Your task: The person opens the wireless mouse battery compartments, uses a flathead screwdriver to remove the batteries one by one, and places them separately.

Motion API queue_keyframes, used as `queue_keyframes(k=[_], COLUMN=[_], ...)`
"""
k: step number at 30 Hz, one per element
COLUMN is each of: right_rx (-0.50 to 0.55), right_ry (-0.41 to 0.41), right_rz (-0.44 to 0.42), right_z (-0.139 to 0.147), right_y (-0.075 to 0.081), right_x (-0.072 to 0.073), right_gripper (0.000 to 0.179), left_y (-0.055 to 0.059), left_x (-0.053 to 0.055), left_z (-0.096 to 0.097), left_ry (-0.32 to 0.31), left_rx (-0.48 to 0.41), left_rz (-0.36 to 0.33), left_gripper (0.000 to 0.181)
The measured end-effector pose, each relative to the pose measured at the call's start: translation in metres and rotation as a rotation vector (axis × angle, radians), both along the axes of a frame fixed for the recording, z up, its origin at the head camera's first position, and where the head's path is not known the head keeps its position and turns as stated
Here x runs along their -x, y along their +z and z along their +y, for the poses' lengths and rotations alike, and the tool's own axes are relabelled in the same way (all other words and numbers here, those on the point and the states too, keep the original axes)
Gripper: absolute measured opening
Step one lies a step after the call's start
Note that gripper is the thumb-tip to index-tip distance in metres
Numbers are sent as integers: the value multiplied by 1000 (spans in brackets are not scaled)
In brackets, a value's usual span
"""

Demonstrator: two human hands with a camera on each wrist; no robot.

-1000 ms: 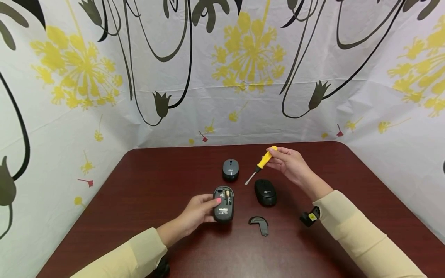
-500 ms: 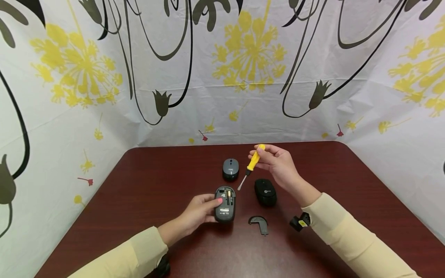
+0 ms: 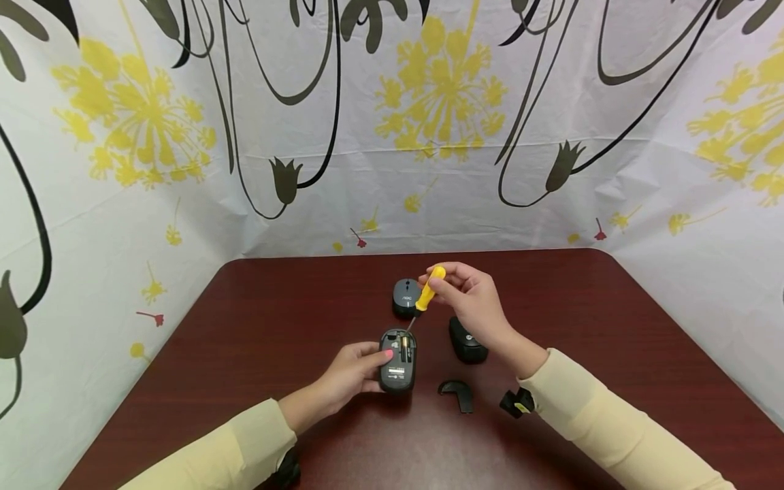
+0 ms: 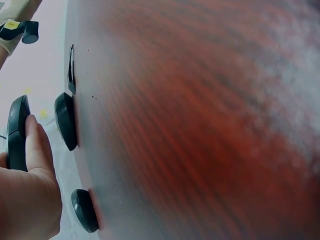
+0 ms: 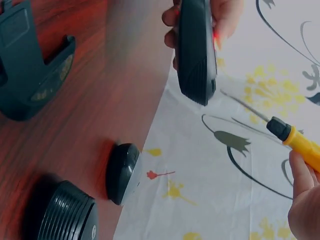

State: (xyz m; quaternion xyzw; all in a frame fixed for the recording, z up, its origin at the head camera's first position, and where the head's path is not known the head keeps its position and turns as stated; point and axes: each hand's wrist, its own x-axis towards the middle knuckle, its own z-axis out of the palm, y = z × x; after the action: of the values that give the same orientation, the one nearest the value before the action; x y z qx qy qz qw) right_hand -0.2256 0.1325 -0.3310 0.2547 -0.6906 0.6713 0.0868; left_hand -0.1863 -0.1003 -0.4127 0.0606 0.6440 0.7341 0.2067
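My left hand (image 3: 344,378) grips a dark computer mouse (image 3: 397,376), thumb on its underside, which faces up with the battery bay open and a battery (image 3: 404,347) inside. In the left wrist view the mouse (image 4: 18,132) is held above the table. My right hand (image 3: 474,299) holds a screwdriver (image 3: 430,291) by its yellow handle. Its metal shaft slants down to the top end of the bay. In the right wrist view the screwdriver tip points at the end of the mouse (image 5: 195,55), and only part of the right hand (image 5: 306,200) shows.
A grey-topped mouse (image 3: 404,297) stands behind the held one. A black mouse (image 3: 465,344) sits on the right, partly covered by the right hand. Nearer lies a curved battery cover (image 3: 459,395) on the dark red wood table (image 3: 294,299). A patterned cloth (image 3: 343,136) hangs behind.
My right hand has moved left and nearer, bringing the screwdriver from above the black mouse to the held mouse's battery bay. The left hand and its mouse have barely shifted.
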Motion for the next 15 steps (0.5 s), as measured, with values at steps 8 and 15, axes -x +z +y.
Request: queue_keyframes(k=[8,15], right_rx=[-10,-107], right_ry=[42,38], right_rz=[75,248], right_z=[-6,-12], right_y=[-3,-6], right_x=[-5,-13], right_gripper=[20,19], left_y=[0,1], left_x=[0,0], left_z=[-1,-1], left_ry=[3,0], left_rx=[3,7], left_rz=[3,13], left_gripper=[46,46])
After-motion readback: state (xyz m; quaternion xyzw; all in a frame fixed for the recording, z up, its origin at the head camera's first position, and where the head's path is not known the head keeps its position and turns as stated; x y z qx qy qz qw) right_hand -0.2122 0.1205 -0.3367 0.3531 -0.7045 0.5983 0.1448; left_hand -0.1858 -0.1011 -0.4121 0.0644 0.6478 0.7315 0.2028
